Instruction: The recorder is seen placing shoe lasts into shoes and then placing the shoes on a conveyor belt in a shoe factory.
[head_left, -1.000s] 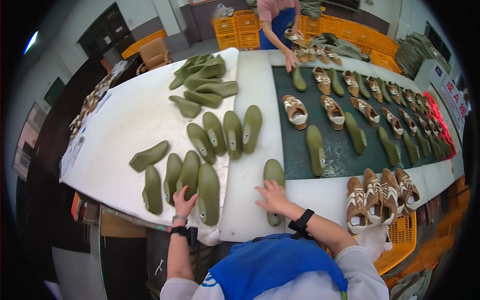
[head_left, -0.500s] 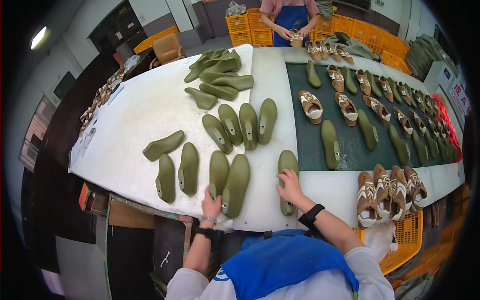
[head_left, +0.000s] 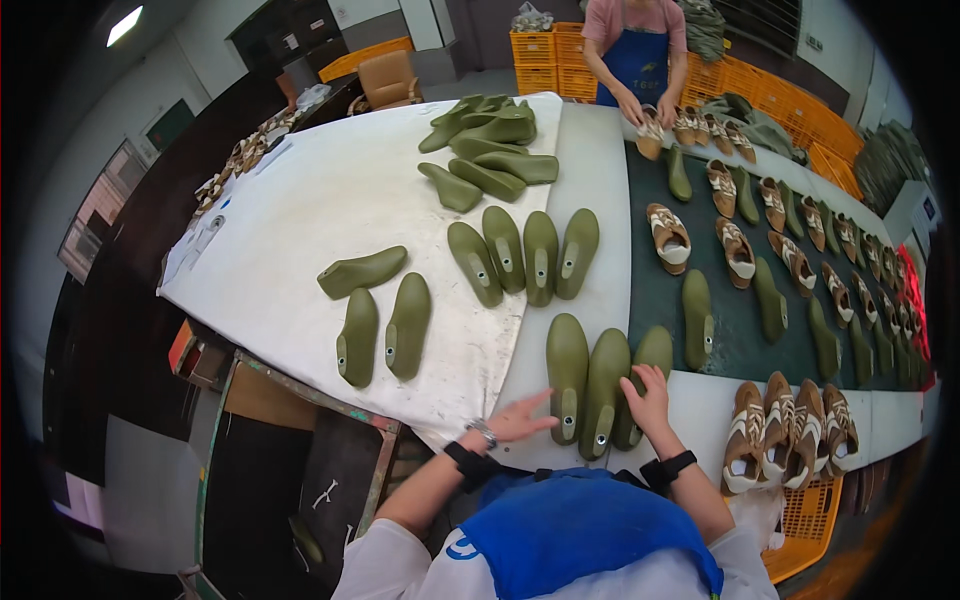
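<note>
Footwear [head_left: 243, 165] in brown and white lies at the far left, past a white cloth [head_left: 300, 220] spread over the table. On this cloth, a slanting green shoe last [head_left: 362, 272] lies just above a pair of lasts [head_left: 407, 327] set side by side. A tan chair [head_left: 388, 80] stands behind. Farther right come a pile of lasts [head_left: 487, 178] near the far edge and a row of four lasts [head_left: 540, 258] straddling the cloth's border.

The person's left hand [head_left: 520, 418] is open and holds nothing, fingers stretched toward the nearest of three lasts [head_left: 604, 390] lined up on the bare white tabletop; whether the fingertips touch it, I cannot tell. The right hand [head_left: 650, 400] lies with bent fingers over the rightmost of them, though whether it grips is unclear.

Beyond, a co-worker [head_left: 640, 65] in a blue apron handles a shoe [head_left: 650, 138]. A dark green mat [head_left: 738, 345] bears rows of shoes and lasts. Nearer, brown sneakers [head_left: 745, 430] stand in a cluster above an orange crate [head_left: 812, 520].
</note>
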